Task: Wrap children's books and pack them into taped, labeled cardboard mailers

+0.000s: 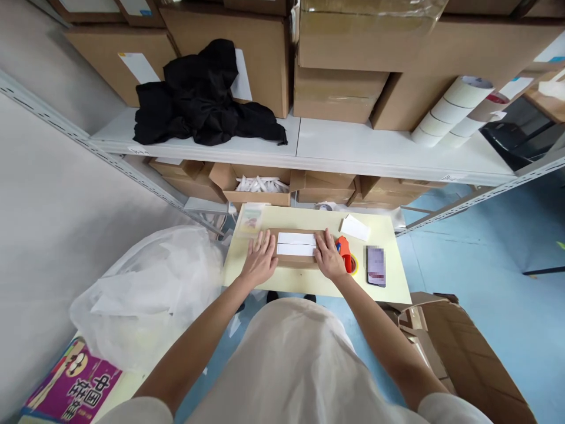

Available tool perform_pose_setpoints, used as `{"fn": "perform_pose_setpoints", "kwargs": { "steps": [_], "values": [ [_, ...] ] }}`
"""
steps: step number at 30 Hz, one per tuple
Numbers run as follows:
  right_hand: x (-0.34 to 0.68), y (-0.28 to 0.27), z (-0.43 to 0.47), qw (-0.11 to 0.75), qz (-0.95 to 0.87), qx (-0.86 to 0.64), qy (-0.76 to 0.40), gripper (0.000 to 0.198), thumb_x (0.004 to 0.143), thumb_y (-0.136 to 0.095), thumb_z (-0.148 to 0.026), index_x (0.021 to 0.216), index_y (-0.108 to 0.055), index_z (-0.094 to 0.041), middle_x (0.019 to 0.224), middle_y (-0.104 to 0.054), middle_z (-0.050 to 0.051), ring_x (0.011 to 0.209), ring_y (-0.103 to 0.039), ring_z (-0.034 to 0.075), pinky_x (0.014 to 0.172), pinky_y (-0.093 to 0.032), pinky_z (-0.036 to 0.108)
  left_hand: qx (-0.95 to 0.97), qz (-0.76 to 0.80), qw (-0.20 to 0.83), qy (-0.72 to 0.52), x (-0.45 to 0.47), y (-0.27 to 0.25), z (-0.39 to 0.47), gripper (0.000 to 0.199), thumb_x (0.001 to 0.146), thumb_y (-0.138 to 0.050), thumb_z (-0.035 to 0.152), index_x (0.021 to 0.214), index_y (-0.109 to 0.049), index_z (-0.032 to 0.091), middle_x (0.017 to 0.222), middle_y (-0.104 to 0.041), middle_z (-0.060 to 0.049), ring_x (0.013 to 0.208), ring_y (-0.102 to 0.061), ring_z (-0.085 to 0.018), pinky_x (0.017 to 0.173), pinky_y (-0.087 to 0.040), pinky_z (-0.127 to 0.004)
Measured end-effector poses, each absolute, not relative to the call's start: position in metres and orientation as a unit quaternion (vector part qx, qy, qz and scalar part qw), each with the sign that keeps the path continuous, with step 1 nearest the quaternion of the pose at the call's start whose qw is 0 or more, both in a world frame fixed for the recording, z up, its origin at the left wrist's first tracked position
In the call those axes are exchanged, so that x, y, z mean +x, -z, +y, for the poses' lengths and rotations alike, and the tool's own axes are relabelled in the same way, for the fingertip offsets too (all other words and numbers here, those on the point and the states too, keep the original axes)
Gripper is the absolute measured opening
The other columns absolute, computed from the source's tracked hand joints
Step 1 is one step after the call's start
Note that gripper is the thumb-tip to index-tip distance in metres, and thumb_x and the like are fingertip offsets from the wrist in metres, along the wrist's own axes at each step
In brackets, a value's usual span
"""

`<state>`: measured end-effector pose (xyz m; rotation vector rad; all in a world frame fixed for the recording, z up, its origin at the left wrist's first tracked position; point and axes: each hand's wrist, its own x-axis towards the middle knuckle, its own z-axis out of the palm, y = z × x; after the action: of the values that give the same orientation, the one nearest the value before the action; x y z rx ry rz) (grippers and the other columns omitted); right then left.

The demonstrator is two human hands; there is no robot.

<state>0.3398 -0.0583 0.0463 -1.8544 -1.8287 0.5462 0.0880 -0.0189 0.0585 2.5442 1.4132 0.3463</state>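
Observation:
A small brown cardboard box [295,261] lies on the pale yellow table [282,284] in front of me, with a white area on its top split by a dark line. My left hand [260,259] rests flat on the box's left end, fingers stretched out. On the right end lies my right hand [329,257], its fingers also extended. Just beyond that hand is an orange-red tape dispenser [344,250] with a yellow-rimmed roll. A phone [376,266] and a small white box [355,227] are farther right.
A metal shelf [335,147] behind the table bears cardboard boxes [339,94], black cloth [198,100] and tape rolls [450,112]. At left sits a translucent plastic bag [150,288] near a purple package [75,383]. A large open carton [472,353] stands at lower right.

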Motion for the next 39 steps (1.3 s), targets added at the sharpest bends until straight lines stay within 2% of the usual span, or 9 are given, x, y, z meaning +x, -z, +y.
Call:
{"fn": "perform_pose_setpoints", "kwargs": {
  "steps": [7, 11, 14, 18, 21, 23, 27, 33, 39],
  "values": [
    [0.358, -0.032, -0.064, 0.265, -0.676, -0.645, -0.241, 0.059, 0.092, -0.032, -0.039, 0.146, -0.020, -0.020, 0.155, -0.010, 0.008, 0.142, -0.013, 0.025, 0.109, -0.031, 0.044, 0.879, 0.457, 0.115, -0.075, 0.116, -0.053, -0.021, 0.090, 0.076, -0.057, 0.054, 0.146, -0.020, 0.012, 0.152, -0.019, -0.019, 0.140, -0.015, -0.038, 0.110, 0.002, -0.060],
    [0.395, 0.000, -0.092, 0.325, -0.577, -0.725, -0.191, 0.048, 0.092, -0.028, -0.034, 0.135, -0.036, -0.014, 0.134, -0.045, 0.017, 0.128, -0.040, 0.028, 0.099, -0.039, 0.049, 0.870, 0.477, 0.109, -0.062, 0.119, -0.048, -0.022, 0.091, 0.075, -0.060, 0.052, 0.147, -0.019, 0.014, 0.152, -0.020, -0.019, 0.139, -0.018, -0.038, 0.107, 0.006, -0.065],
    [0.414, 0.029, -0.105, 0.247, -0.562, -0.763, -0.203, 0.035, 0.087, -0.040, -0.036, 0.112, -0.053, -0.016, 0.108, -0.061, 0.017, 0.111, -0.052, 0.033, 0.086, -0.044, 0.050, 0.857, 0.498, 0.117, -0.068, 0.121, -0.048, -0.023, 0.089, 0.074, -0.061, 0.050, 0.145, -0.023, 0.012, 0.150, -0.023, -0.021, 0.138, -0.020, -0.039, 0.107, 0.004, -0.066],
    [0.410, 0.054, -0.094, 0.150, -0.528, -0.796, -0.257, 0.038, 0.075, -0.057, -0.043, 0.100, -0.059, -0.014, 0.092, -0.065, 0.022, 0.103, -0.057, 0.038, 0.092, -0.036, 0.055, 0.847, 0.514, 0.121, -0.069, 0.125, -0.050, -0.023, 0.078, 0.075, -0.063, 0.046, 0.139, -0.033, 0.010, 0.149, -0.024, -0.023, 0.139, -0.019, -0.039, 0.107, 0.001, -0.067],
    [0.402, 0.061, -0.080, 0.128, -0.491, -0.813, -0.284, 0.039, 0.074, -0.053, -0.043, 0.101, -0.059, -0.015, 0.084, -0.066, 0.021, 0.095, -0.061, 0.040, 0.093, -0.028, 0.062, 0.853, 0.504, 0.122, -0.057, 0.124, -0.050, -0.023, 0.074, 0.077, -0.062, 0.043, 0.138, -0.035, 0.012, 0.150, -0.023, -0.021, 0.139, -0.018, -0.037, 0.107, 0.002, -0.066],
    [0.403, 0.060, -0.075, 0.161, -0.485, -0.816, -0.271, 0.032, 0.075, -0.050, -0.040, 0.097, -0.060, -0.019, 0.078, -0.067, 0.017, 0.086, -0.064, 0.037, 0.088, -0.033, 0.059, 0.858, 0.498, 0.118, -0.052, 0.122, -0.048, -0.022, 0.071, 0.079, -0.061, 0.041, 0.139, -0.035, 0.013, 0.150, -0.023, -0.020, 0.139, -0.018, -0.037, 0.107, 0.001, -0.066],
    [0.427, 0.028, -0.072, 0.260, -0.474, -0.805, -0.245, 0.023, 0.072, -0.050, -0.042, 0.082, -0.059, -0.023, 0.066, -0.065, 0.007, 0.064, -0.062, 0.026, 0.062, -0.044, 0.040, 0.866, 0.486, 0.104, -0.056, 0.116, -0.044, -0.019, 0.065, 0.082, -0.059, 0.036, 0.140, -0.036, 0.017, 0.150, -0.026, -0.018, 0.139, -0.021, -0.035, 0.108, 0.001, -0.065],
    [0.436, -0.094, -0.047, 0.369, -0.478, -0.748, -0.275, 0.023, 0.074, -0.050, -0.043, 0.069, -0.051, -0.021, 0.056, -0.052, -0.002, 0.053, -0.046, 0.015, 0.049, -0.037, 0.026, 0.885, 0.442, 0.111, -0.099, 0.108, -0.040, -0.013, 0.066, 0.081, -0.060, 0.030, 0.142, -0.034, 0.021, 0.149, -0.029, -0.015, 0.139, -0.022, -0.034, 0.109, -0.001, -0.065],
    [0.379, -0.154, -0.010, 0.406, -0.500, -0.652, -0.400, 0.049, 0.076, -0.052, -0.062, 0.053, -0.044, -0.019, 0.047, -0.042, -0.003, 0.045, -0.033, 0.009, 0.042, -0.028, 0.023, 0.896, 0.416, 0.120, -0.102, 0.100, -0.043, -0.009, 0.070, 0.082, -0.060, 0.026, 0.144, -0.028, 0.023, 0.150, -0.027, -0.014, 0.140, -0.019, -0.033, 0.108, 0.002, -0.066]
  ]
}}
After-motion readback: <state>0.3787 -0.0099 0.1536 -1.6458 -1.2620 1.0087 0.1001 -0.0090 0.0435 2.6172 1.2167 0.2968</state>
